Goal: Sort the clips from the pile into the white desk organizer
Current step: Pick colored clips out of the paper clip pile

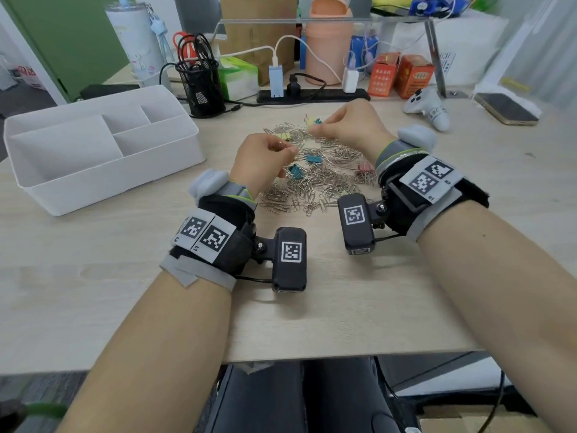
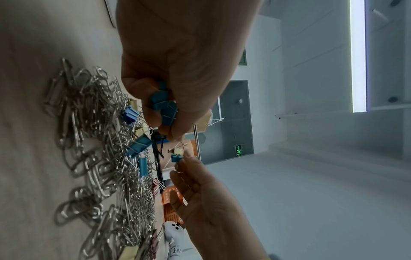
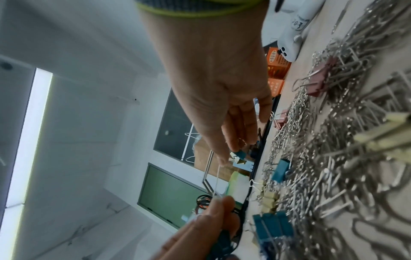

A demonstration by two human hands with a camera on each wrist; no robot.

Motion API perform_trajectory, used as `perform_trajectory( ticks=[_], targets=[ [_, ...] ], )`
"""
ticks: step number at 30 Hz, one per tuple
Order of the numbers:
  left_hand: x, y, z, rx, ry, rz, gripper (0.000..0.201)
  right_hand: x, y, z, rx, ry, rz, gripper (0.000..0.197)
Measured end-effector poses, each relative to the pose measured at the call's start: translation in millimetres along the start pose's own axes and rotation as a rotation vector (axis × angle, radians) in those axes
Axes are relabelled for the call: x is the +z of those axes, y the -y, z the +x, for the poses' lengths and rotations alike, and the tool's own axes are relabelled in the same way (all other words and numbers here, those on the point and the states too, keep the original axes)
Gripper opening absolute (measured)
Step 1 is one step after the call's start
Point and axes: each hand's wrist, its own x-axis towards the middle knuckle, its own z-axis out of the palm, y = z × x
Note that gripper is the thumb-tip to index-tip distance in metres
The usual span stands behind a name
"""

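Looking down from the head camera, I see the pale wooden desk [image 1: 93,276] filling most of the view, and I place everything against the pile of clips [image 1: 318,170] at its centre. To the left of the pile, well apart from it, stands the white desk organizer [image 1: 40,189], its compartments showing only bare white walls from here. Behind the pile runs a black power strip [image 1: 327,94] with chargers plugged in, a black mesh pen cup [image 1: 201,85] stands behind and to the left, and a white controller [image 1: 426,104] lies behind and to the right.

The pile is mostly silver paper clips, with coloured binder clips mixed in: teal ones [image 1: 295,170] near its middle, a pink one [image 1: 366,168] on its right edge, pale yellow ones [image 1: 285,137] toward its far side.

My left hand [image 1: 260,160] hovers over the near left part of the pile, fingers curled in; the left wrist camera shows a bunch of blue binder clips [image 2: 163,107] gripped in it. My right hand [image 1: 346,125] hangs over the far side of the pile, thumb and fingertips pinched together, the other fingers fairly straight. They pinch a small blue binder clip [image 3: 306,154] with a pale yellow one [image 2: 178,151] clinging to it, both lifted clear of the pile.
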Motion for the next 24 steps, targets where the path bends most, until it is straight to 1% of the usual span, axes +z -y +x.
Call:
perform_trajectory(
  ticks=[2,5,7,9,11,13,15,16,18,22,24],
  targets=[
    [0.3,-0.9,0.0,0.001,-0.021,-0.005,0.018,-4.5,2.3,-9.5,-0.004,0.042,0.097,0.029],
    [1.1,-2.9,-1.0,0.009,-0.035,-0.043,0.02,-9.6,5.3,-22.2,-0.031,0.124,0.241,0.008],
    [1.1,-4.8,-1.8,0.031,-0.043,-0.081,0.025,-12.3,5.9,-27.3,-0.055,0.154,0.324,0.012],
    [1.4,-6.8,-2.7,0.055,-0.039,-0.11,0.027,-13.5,3.6,-32.1,-0.067,0.185,0.365,0.011],
    [2.0,-7.7,-2.5,0.065,-0.024,-0.132,0.025,-12.9,-1.1,-35.6,-0.074,0.205,0.346,0.012],
    [2.3,-6.6,-1.5,0.065,-0.001,-0.133,0.023,-11.7,-6.0,-36.2,-0.076,0.21,0.335,0.021],
    [2.2,-5.0,-0.8,0.072,0.014,-0.119,0.022,-10.6,-8.5,-35.2,-0.08,0.201,0.35,0.025],
    [2.4,-4.3,-0.4,0.075,0.017,-0.118,0.021,-10.4,-8.6,-34.9,-0.088,0.186,0.349,0.023],
    [3.4,-4.2,0.1,0.072,0.016,-0.118,0.021,-9.7,-7.7,-34.0,-0.101,0.134,0.324,0.014],
    [5.8,-2.3,2.1,0.044,-0.044,-0.121,0.015,-9.4,-8.1,-31.3,-0.093,0.006,0.251,0.018],
    [4.9,-0.3,3.1,0.026,-0.059,-0.134,0.014,-11.6,-8.8,-31.6,-0.077,0.029,0.262,0.016]
  ],
)
